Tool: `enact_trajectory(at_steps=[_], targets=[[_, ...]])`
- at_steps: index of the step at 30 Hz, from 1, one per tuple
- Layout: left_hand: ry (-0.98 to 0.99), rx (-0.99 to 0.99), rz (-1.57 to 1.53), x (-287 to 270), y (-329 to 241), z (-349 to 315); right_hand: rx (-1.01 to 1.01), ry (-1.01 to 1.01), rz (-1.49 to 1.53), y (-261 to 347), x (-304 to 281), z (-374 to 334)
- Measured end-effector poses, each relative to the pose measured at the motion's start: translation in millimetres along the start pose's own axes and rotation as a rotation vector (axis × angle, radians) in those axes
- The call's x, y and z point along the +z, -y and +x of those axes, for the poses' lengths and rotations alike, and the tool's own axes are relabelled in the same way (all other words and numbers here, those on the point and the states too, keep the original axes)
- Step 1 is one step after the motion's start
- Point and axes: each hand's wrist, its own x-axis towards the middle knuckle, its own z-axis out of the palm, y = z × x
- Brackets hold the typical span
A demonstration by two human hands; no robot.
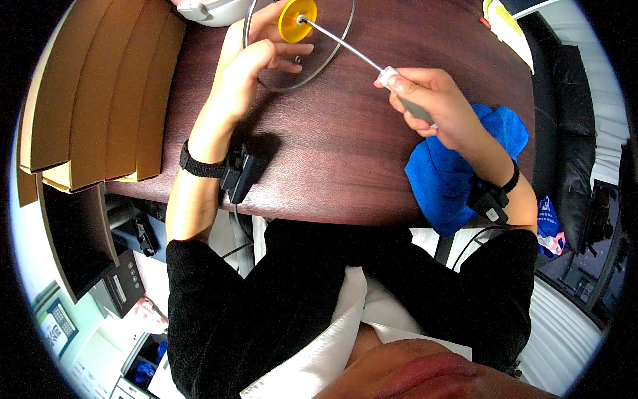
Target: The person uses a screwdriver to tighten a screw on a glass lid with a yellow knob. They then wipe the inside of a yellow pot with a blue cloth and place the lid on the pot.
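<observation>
A clear round glass lid [332, 55] with a thin rim is tilted up at the top of the view. My left hand [249, 63] grips it at its left side, and some fingers show through the glass. A yellow round knob [290, 26] sits at the lid's middle, with a small metal piece at its centre. In my right hand [432, 100] is a screwdriver [345, 46] with a white and grey handle, my fingers wrapped round it. Its long shaft points up and left, and the tip meets the knob's centre.
Below my right forearm a blue cloth [438, 176] hangs over the edge of the dark wooden table [325, 153]. Brown cardboard boxes [100, 86] stand along the left. A white object [216, 10] lies at the far left, and a yellow and white item [508, 30] at the far right.
</observation>
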Motion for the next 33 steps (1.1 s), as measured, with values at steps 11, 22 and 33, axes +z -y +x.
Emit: enact_trajectory(at_steps=[11,22,33], targets=[[-0.022,0.026,0.120,0,6,-2,0.246,0.165,0.679,-14,39,-10],[-0.022,-0.021,-0.022,1,-13,2,-0.111,-0.131,-0.141,7,3,-24],[0.009,0.000,-0.198,-1,-12,0,-0.784,-0.486,-1.070,20,0,-24]])
